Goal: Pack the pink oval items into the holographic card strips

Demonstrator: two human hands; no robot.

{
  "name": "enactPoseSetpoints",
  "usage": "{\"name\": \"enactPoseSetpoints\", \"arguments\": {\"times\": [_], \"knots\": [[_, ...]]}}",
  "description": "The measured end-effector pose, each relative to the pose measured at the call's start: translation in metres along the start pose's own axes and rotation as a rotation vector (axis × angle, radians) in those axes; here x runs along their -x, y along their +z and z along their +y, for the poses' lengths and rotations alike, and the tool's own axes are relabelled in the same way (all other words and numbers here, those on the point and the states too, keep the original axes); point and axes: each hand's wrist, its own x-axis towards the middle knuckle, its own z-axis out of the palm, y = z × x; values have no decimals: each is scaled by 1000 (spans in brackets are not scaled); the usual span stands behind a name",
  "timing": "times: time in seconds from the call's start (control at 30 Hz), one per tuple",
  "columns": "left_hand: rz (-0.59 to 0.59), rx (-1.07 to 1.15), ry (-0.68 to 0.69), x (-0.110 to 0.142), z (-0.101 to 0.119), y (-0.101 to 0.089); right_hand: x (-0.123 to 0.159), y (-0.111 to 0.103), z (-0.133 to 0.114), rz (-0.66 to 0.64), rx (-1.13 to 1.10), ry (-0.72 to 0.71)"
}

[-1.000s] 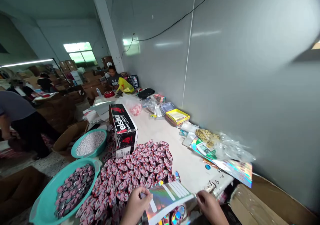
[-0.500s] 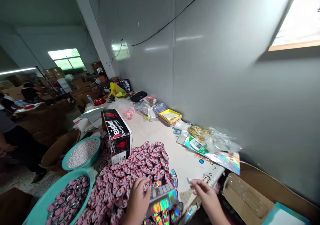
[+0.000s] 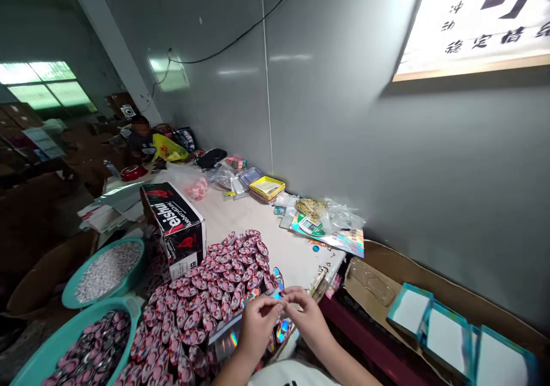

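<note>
left hand: the left hand [image 3: 258,324] has thumb and first finger closed together; i cannot tell if something small is between them.
right hand: the right hand [image 3: 308,318] has bent fingers, its fingertips meeting the left ones; what they grip, i cannot tell.
shiny sheet: the shiny sheet [image 3: 225,338] is just beside the left hand, above the pink oval pieces [image 3: 213,307].
box: the black box [image 3: 177,220] stands behind these pieces, on the table [image 3: 230,215].
basins: the front basin [image 3: 39,358] holds small round pieces, the rear basin [image 3: 134,276] white ones.
</note>
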Motion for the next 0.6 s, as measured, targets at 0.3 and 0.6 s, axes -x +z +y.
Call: {"name": "enactPoseSetpoints", "arguments": {"times": [0.3, 0.6], "knots": [[-17, -254, 71, 9, -2, 2, 14, -2, 11, -20, -459, 365], [-205, -528, 398, 3, 1, -5, 6, -10, 25, -32, -639, 500]]}}
